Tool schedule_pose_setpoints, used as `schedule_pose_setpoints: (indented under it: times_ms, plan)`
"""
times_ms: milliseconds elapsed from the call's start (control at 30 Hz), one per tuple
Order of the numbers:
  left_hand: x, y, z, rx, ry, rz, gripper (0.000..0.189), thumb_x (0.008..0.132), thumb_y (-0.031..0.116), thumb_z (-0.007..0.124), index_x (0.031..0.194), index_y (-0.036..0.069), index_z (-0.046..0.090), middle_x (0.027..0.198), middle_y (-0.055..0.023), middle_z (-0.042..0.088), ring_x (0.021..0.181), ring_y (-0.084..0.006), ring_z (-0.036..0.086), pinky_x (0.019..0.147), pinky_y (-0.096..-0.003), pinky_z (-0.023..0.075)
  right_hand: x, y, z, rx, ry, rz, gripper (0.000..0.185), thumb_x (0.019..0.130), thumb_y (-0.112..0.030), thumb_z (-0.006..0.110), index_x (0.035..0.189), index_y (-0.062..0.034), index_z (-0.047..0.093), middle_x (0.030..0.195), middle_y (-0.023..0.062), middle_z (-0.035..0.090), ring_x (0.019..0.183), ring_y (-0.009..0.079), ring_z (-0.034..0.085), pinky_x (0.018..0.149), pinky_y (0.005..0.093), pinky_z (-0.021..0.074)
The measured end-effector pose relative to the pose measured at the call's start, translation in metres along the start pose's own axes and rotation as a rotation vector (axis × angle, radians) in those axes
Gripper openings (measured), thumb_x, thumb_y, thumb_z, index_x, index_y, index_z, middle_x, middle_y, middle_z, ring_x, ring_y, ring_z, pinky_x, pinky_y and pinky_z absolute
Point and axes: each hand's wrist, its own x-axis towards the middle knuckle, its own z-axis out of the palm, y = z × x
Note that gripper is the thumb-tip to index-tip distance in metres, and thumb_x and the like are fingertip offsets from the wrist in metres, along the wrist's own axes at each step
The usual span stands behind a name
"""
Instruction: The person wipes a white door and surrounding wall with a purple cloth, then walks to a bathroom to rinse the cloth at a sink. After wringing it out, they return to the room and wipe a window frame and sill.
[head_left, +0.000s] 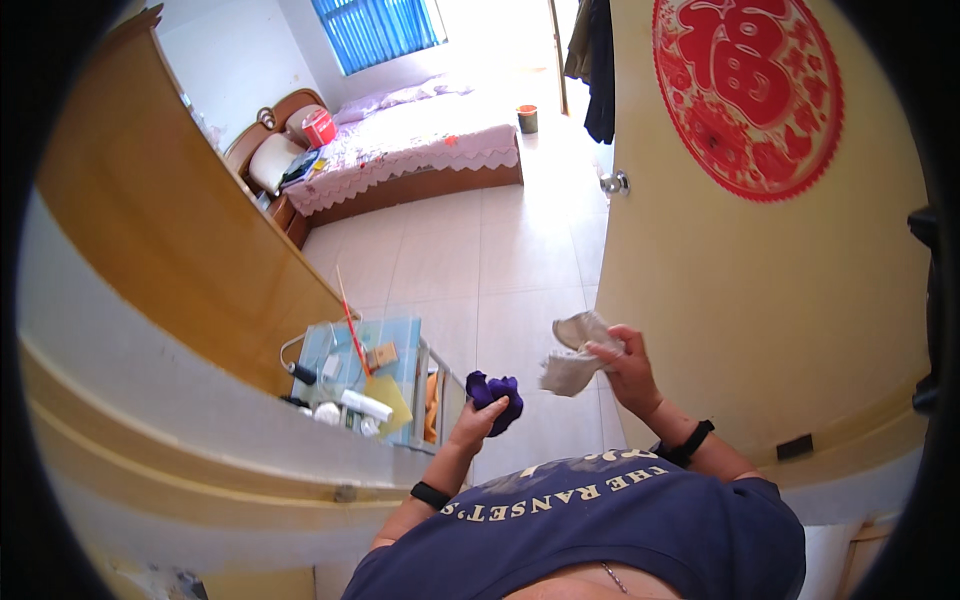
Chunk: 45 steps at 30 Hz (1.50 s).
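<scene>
A bunched purple cloth is in my left hand, held low in front of my body. My right hand grips a folded greyish-white cloth, which has two loose flaps hanging out to the left. The two cloths are apart, both above the pale tiled floor. What kind of cloth items they are, I cannot tell. My left hand is just right of a small shelf stand with a light-blue top.
On the stand lie a white cylinder, a small box and a red stick. A tall wooden wardrobe rises at left. The open door with a round knob is at right. Beyond is a bed with pink bedding.
</scene>
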Motion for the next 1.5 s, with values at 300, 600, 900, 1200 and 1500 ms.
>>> schedule_pose_setpoints:
  times_ms: [300,600,900,1200,1500]
  plan:
    - [0.203,0.048,-0.018,0.031,-0.153,-0.025,0.037,0.089,0.019,0.069,0.118,-0.001,0.061,0.105,-0.0062,0.066,0.098,-0.0166,0.062,0.089,-0.0322,0.0488,0.167,0.091,0.057,1.209,0.342,0.431,0.032,0.103,-0.009,0.039,0.134,-0.0072,0.048,0.119,0.0063,0.056,0.109,0.0164,0.055,0.099,0.0314,0.0447]
    - [0.377,0.128,-0.035,-0.005,-0.054,-0.055,0.033,0.090,0.019,0.067,0.116,0.000,0.060,0.107,-0.0059,0.065,0.098,-0.0170,0.062,0.090,-0.0324,0.0485,0.289,0.210,0.130,1.567,0.129,0.762,0.045,0.104,-0.036,0.038,0.142,-0.0113,0.039,0.118,0.0084,0.061,0.097,0.0171,0.063,0.079,0.0306,0.0558]
    - [0.557,0.167,-0.079,-0.104,-0.117,-0.097,0.029,0.090,0.018,0.067,0.113,0.001,0.062,0.104,-0.0049,0.066,0.096,-0.0167,0.064,0.088,-0.0315,0.0503,0.383,0.337,0.201,1.359,0.086,1.068,0.038,0.104,-0.037,0.038,0.122,-0.0076,0.055,0.108,0.0072,0.064,0.091,0.0183,0.063,0.078,0.0342,0.0546]
    - [0.764,0.243,-0.106,0.033,-0.307,-0.103,0.030,0.089,0.018,0.069,0.112,0.001,0.062,0.102,-0.0028,0.063,0.094,-0.0139,0.061,0.086,-0.0299,0.0487,0.506,0.470,0.266,1.249,0.222,1.059,0.047,0.105,-0.044,0.032,0.128,-0.0079,0.052,0.116,0.0046,0.060,0.106,0.0159,0.056,0.095,0.0310,0.0449]
    - [0.943,0.287,-0.077,0.058,-0.440,-0.146,0.035,0.089,0.018,0.069,0.118,0.001,0.058,0.107,-0.0043,0.063,0.099,-0.0158,0.060,0.089,-0.0319,0.0475,0.593,0.592,0.271,1.508,0.359,0.992,0.047,0.102,-0.049,0.034,0.128,-0.0135,0.051,0.124,0.0064,0.059,0.115,0.0218,0.057,0.102,0.0414,0.0449]
